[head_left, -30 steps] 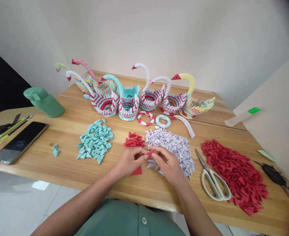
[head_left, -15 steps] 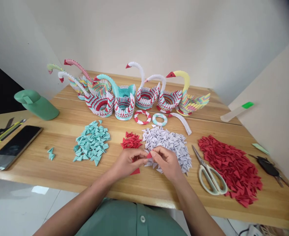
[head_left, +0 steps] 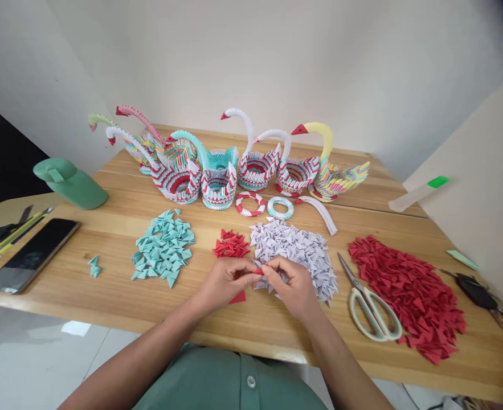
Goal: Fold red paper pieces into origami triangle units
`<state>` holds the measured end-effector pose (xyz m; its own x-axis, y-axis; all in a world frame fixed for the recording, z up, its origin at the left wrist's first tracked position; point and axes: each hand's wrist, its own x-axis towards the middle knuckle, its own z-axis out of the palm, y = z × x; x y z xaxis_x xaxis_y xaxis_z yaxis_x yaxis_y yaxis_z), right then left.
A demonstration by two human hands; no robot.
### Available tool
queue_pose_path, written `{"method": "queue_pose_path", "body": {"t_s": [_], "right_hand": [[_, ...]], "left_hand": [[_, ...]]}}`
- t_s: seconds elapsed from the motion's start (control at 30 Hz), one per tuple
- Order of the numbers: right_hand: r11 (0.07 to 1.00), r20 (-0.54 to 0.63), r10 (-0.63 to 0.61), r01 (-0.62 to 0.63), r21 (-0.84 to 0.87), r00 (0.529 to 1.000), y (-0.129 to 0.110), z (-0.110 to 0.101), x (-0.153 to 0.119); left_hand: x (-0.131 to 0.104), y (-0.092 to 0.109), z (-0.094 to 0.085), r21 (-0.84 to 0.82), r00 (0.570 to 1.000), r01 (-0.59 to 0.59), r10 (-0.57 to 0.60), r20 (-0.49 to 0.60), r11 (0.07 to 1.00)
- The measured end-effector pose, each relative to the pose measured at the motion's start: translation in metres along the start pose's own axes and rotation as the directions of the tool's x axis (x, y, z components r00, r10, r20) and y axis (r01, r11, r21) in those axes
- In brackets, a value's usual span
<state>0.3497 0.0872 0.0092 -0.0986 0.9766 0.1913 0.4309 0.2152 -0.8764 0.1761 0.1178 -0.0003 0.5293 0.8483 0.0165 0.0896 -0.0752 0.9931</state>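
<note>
Left hand (head_left: 223,286) and right hand (head_left: 293,286) have fingers (head_left: 272,276) pinched on red paper (head_left: 258,271) by the white pile (head_left: 296,245); loose grip could drop it there.

We can read no text, label, brand, number or sign anywhere in view. We make out no lettering on the dark screen of the phone (head_left: 31,256) at the near left, on the bottle (head_left: 74,185) beyond it, or on the scissors (head_left: 373,313) at the near right. On the key fob (head_left: 475,291) at the right edge and the green-tipped stick (head_left: 416,196) farther off, any print is too small to tell.
</note>
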Motion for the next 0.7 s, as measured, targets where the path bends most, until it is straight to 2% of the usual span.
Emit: {"method": "queue_pose_path", "body": {"t_s": [0.27,0.37,0.43,0.5,0.57,0.7], "right_hand": [[0.996,0.017,-0.062,0.063,-0.065,0.998,0.0011,0.0037,-0.0007],[1.000,0.004,0.012,-0.012,-0.003,1.000,0.0014,0.0023,-0.0001],[0.989,0.003,0.108,-0.108,0.098,0.994,0.0017,0.0004,0.0005],[0.958,0.020,0.193,-0.192,0.214,0.981,0.0027,-0.0011,0.0011],[0.921,0.041,0.236,-0.237,0.308,0.971,0.0040,-0.0016,0.0014],[0.881,0.086,0.244,-0.258,0.397,0.966,0.0060,-0.0001,0.0013]], "left_hand": [[-0.0012,-0.0006,0.0012,0.075,0.999,-0.011,0.015,-0.049,0.997],[-0.0017,-0.0030,0.0012,0.144,0.997,-0.048,0.056,-0.052,0.988],[-0.0024,-0.0037,0.0006,0.283,0.983,-0.133,0.163,-0.085,0.950],[-0.0034,-0.0037,0.0000,0.450,0.944,-0.249,0.319,-0.086,0.858],[-0.0045,-0.0035,-0.0001,0.571,0.885,-0.367,0.465,-0.028,0.734],[-0.0063,-0.0055,0.0011,0.670,0.777,-0.509,0.623,0.088,0.541]]}}
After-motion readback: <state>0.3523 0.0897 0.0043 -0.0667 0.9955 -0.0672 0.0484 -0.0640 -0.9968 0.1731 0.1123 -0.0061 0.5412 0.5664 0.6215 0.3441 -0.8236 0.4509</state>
